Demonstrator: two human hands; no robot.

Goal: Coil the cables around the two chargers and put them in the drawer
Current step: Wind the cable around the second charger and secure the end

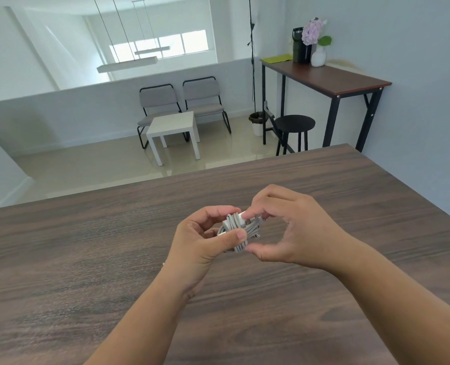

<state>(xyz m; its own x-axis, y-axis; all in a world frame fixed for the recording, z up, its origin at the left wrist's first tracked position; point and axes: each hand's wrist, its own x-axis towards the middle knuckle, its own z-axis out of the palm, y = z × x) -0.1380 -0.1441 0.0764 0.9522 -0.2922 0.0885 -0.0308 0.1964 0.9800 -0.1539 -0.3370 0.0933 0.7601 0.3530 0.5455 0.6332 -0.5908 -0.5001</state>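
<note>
A white charger (232, 222) with its grey cable (250, 231) wound around it in several loops is held above the dark wooden table (87, 259). My left hand (203, 241) grips the bundle between thumb and fingers. My right hand (292, 227) pinches the white plug end of the cable at the top of the bundle, thumb below. No second charger and no drawer are in view.
Beyond the table's far edge lie a tiled floor, a small white side table (174, 127), two grey chairs (181, 101), a black stool (293, 125) and a tall desk (329, 77) with a flower vase.
</note>
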